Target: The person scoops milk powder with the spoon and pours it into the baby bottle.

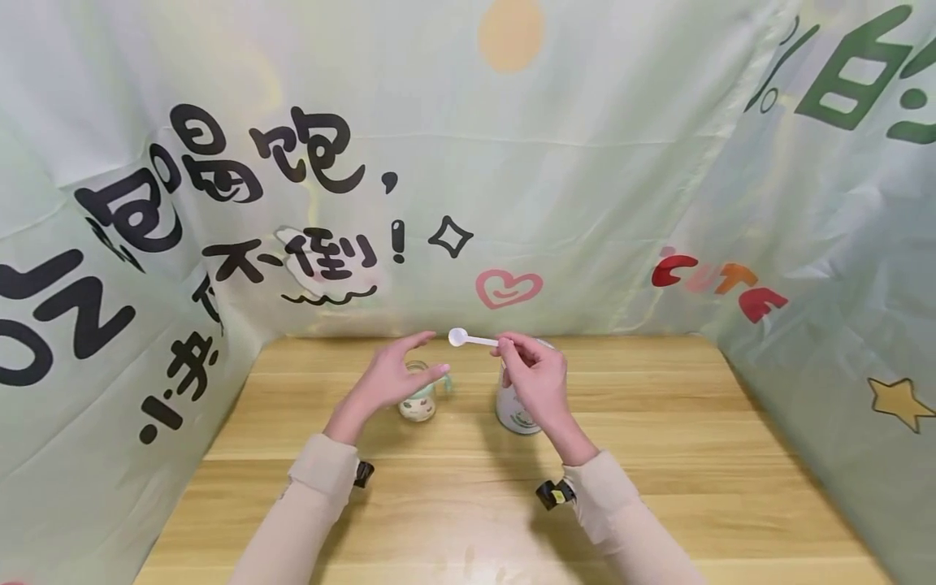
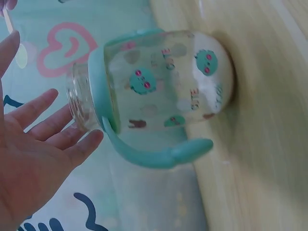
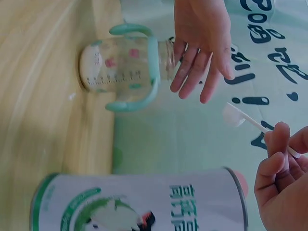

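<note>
In the head view my right hand (image 1: 537, 378) pinches the handle of a small white measuring scoop (image 1: 458, 336), its bowl pointing left, raised above the table. My left hand (image 1: 383, 378) has its fingers spread and straight near the mouth of a clear baby bottle (image 1: 417, 408). The left wrist view shows the bottle (image 2: 154, 91) standing upright and uncapped, with a mint-green collar, curved handles and something whitish at its base. A white and green milk powder can (image 3: 130, 204) stands close by my right hand, partly behind it in the head view.
A light wooden table (image 1: 453, 504) carries the bottle and the can. Pale printed cloth (image 1: 585, 187) hangs round its back and sides, with black lettering and a pink heart (image 1: 509, 289). A black wrist camera (image 1: 556, 494) sits at the right sleeve.
</note>
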`<act>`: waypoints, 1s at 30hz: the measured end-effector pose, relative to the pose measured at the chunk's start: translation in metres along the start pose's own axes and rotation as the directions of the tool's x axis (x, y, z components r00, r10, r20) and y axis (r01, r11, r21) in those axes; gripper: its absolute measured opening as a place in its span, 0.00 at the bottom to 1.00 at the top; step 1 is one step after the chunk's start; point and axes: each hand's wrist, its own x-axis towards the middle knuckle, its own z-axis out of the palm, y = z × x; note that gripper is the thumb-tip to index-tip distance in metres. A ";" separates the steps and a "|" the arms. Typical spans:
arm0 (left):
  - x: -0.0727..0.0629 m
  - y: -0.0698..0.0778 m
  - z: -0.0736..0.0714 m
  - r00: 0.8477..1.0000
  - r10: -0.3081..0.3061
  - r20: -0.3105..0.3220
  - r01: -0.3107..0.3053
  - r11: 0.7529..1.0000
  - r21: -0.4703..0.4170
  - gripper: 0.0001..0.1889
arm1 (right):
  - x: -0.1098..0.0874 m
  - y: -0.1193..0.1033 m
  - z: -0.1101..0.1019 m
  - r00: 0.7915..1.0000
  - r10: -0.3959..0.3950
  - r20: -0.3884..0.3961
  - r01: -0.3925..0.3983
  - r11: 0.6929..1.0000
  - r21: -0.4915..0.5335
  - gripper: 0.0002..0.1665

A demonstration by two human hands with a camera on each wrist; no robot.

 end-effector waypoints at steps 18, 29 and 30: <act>0.014 0.027 0.016 0.997 0.029 0.075 -0.028 0.999 -0.016 0.46 | 0.002 -0.004 -0.035 0.995 0.079 -0.066 -0.085 0.993 -0.079 0.12; 0.020 0.042 0.030 0.995 0.041 0.093 -0.039 0.999 -0.030 0.46 | 0.003 -0.003 -0.054 0.993 0.057 -0.101 -0.068 0.992 -0.104 0.12; 0.020 0.043 0.031 0.995 0.044 0.094 -0.042 0.999 -0.026 0.46 | 0.003 -0.002 -0.056 0.993 0.052 -0.103 -0.063 0.992 -0.108 0.11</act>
